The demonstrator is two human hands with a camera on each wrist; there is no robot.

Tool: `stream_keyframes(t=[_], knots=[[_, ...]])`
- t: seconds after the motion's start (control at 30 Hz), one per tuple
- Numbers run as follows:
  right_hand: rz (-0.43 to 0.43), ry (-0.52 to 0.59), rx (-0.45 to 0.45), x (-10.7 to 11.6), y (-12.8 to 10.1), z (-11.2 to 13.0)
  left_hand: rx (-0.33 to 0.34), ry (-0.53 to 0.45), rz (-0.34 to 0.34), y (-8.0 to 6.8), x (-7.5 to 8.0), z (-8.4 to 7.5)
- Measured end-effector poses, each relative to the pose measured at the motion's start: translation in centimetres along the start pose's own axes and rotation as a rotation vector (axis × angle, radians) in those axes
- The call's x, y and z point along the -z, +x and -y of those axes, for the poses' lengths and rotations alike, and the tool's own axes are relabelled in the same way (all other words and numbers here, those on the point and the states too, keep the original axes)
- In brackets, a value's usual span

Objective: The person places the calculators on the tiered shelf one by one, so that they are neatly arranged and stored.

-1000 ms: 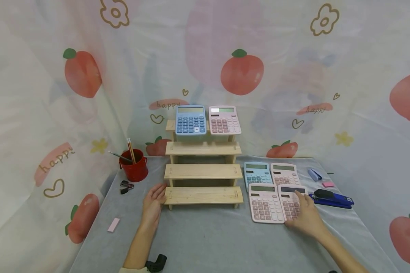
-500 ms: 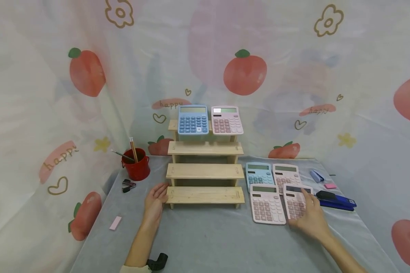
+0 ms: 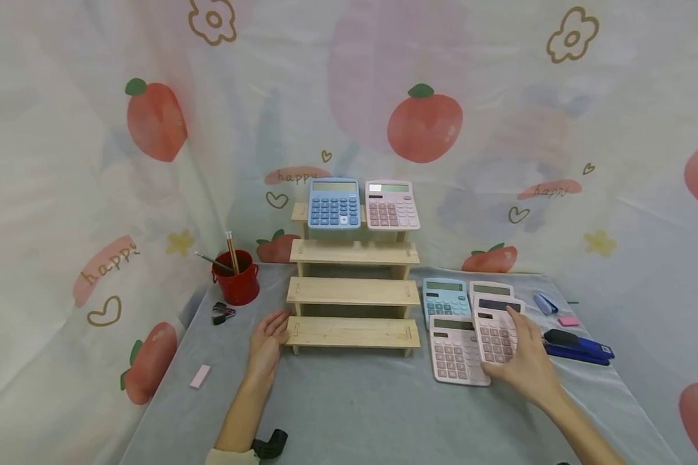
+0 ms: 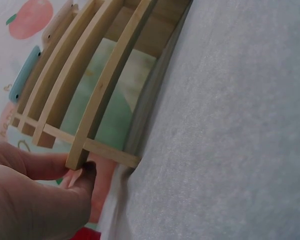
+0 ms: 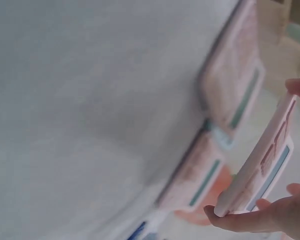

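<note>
In the head view a wooden step rack [image 3: 353, 290] stands mid-table, with a blue calculator [image 3: 334, 204] and a pink calculator [image 3: 392, 205] on its top step. My left hand [image 3: 265, 345] is at the rack's lower left. The left wrist view shows its thumb and finger pinching the end of the lowest plank [image 4: 102, 90]. My right hand [image 3: 526, 361] grips another pink calculator [image 3: 496, 329] by its edges, tilted and raised off the cloth [image 5: 260, 162]. Below and behind it lie a front pink calculator [image 3: 455, 352], a light blue one [image 3: 445, 299] and a partly hidden pink one [image 3: 492, 289].
A red bucket [image 3: 238, 284] with pencils stands left of the rack, near a black clip [image 3: 222, 313] and a pale pink eraser [image 3: 200, 376]. On the right lie a blue stapler [image 3: 578, 347], a light blue item [image 3: 545, 303] and a small pink block [image 3: 568, 321].
My right hand has lifted the front right pink calculator off the table; it now overlaps its neighbours in view. My left hand keeps its place on the rack. The head view has shifted slightly.
</note>
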State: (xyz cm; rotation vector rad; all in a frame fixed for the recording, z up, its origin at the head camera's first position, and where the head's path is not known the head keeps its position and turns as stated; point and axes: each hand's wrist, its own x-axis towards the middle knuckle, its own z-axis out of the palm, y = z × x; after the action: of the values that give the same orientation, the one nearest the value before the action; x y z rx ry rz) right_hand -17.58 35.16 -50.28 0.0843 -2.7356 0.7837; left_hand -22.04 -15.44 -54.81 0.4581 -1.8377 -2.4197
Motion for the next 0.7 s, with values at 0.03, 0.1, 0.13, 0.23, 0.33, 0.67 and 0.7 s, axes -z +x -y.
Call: stream_keyframes(t=[0.03,0.1,0.13,0.23,0.33,0.67,0.7], knots=[[0.003,0.011,0.005,0.1,0.2,0.6,0.0,-0.003,0.0,0.0,0.0,0.0],[0.009,0.025,0.019,0.3,0.6,1.7,-0.004,-0.005,0.002,0.1,0.1,0.1],[0.011,0.033,0.027,0.4,0.8,2.3,-0.005,-0.007,0.002,0.1,0.1,0.1],[0.023,0.052,0.049,0.7,1.5,4.1,-0.008,-0.006,0.002,0.0,0.1,0.1],[0.037,0.061,0.067,0.9,2.2,6.0,-0.012,-0.004,0.001,-0.1,0.0,0.0],[0.07,0.085,0.14,0.0,4.6,11.3,0.002,0.005,-0.004,-0.2,0.0,-0.1],[0.072,0.086,0.151,-0.1,4.8,11.8,0.002,0.006,-0.005,-0.2,0.0,-0.1]])
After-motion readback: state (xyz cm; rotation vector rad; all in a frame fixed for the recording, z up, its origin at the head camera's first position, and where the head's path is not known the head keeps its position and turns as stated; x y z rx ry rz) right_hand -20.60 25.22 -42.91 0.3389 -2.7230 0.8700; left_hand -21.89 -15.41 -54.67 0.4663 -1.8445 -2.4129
